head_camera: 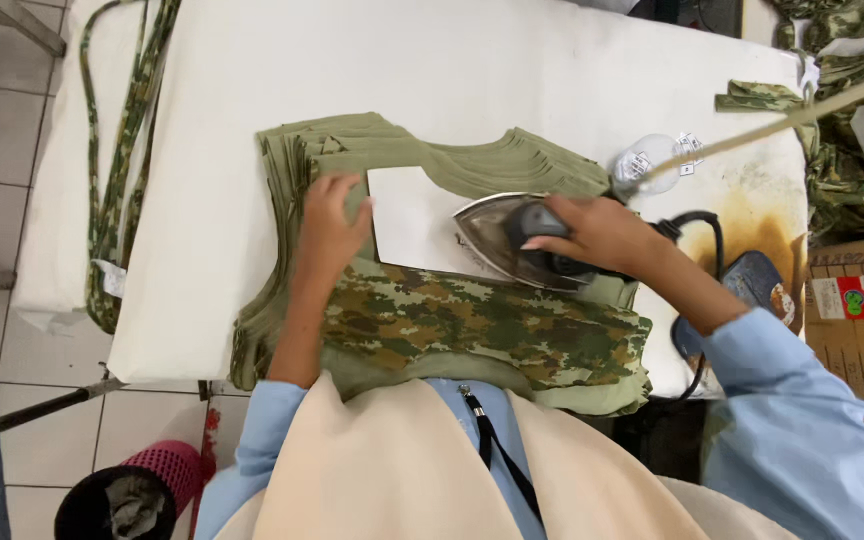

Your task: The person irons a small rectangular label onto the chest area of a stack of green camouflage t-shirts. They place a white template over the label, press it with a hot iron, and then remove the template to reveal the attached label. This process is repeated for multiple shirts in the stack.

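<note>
Right hand: the right hand [597,235], right of centre in the frame, is closed around the handle of the iron [512,240], knuckles up, so it can press down and steer at once.

Iron: its shiny soleplate lies flat, nose pointing toward the left of the frame, half on the white card [412,220] and half on green cloth.

Left hand: the left hand [332,215], just left of centre, lies spread and flat on the stack, fingertips at the card's left edge; it grips nothing and looks to be pinning card and cloth so they don't slide under the iron.

Card: a stiff white piece lying on the top layer, likely a template to fold the cloth against.

Stack: olive green pieces [352,145] piled thick in the middle of the bench [212,90], edges fanned at the left.

Camouflage piece: camouflage cloth [482,325] lies across the near edge of the stack, close to the person's body.

Cord: a black cord [697,225] loops from the iron toward the right edge, kept behind the wrist.

Scorch: a brown stain [752,215] marks the bench cover at right, seemingly where the iron gets parked.

Bin: a pink basket [157,480] stands on the floor at lower left.
</note>
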